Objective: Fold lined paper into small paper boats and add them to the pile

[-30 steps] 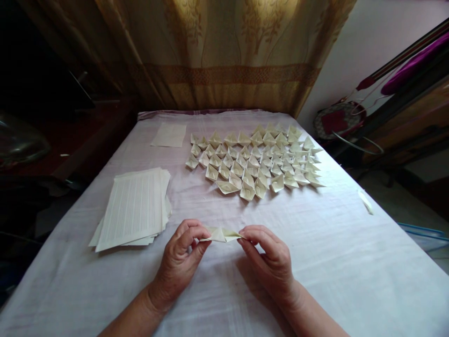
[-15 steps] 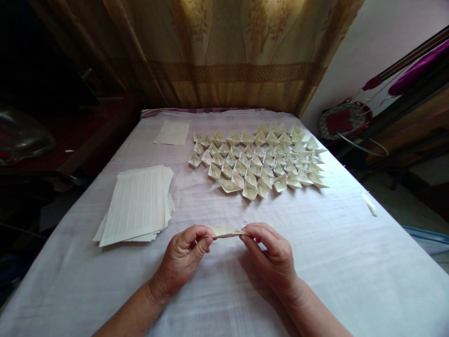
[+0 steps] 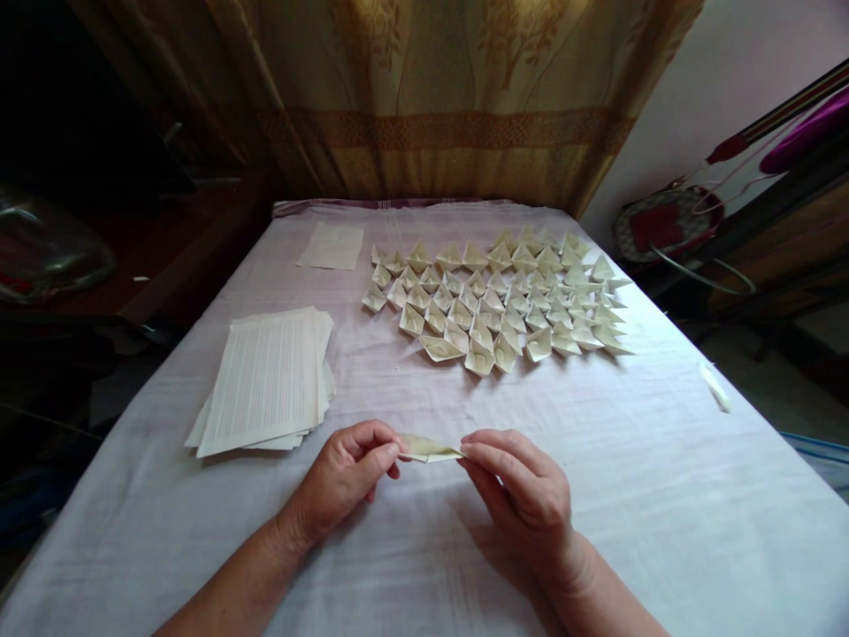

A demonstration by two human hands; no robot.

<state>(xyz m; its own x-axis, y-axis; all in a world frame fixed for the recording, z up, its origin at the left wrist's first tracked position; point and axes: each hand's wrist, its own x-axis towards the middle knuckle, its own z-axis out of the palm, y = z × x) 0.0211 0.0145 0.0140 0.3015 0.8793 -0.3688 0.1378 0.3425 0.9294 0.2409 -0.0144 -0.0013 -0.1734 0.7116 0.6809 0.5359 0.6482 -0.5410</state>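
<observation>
A folded piece of pale paper (image 3: pixel 430 448) is stretched between my two hands, low over the near part of the table. My left hand (image 3: pixel 355 464) pinches its left end between thumb and fingers. On the other end, my right hand (image 3: pixel 521 482) closes its thumb and fingertips. Beyond them stand several folded paper boats (image 3: pixel 491 305), set close together in uneven rows. To the left of my left hand lies a stack of printed sheets (image 3: pixel 265 380), its edges not lined up.
A pale cloth (image 3: pixel 371 566) covers the table. One small paper sheet (image 3: pixel 332 246) lies at the back left, and a white strip (image 3: pixel 715 387) near the right edge. A patterned curtain (image 3: pixel 431 133) hangs behind; a dark red cabinet (image 3: pixel 218 208) stands left.
The view has shifted slightly. The folded paper has tipped so that more of its upper inner face and front edge show. Both hands still hold its ends.
</observation>
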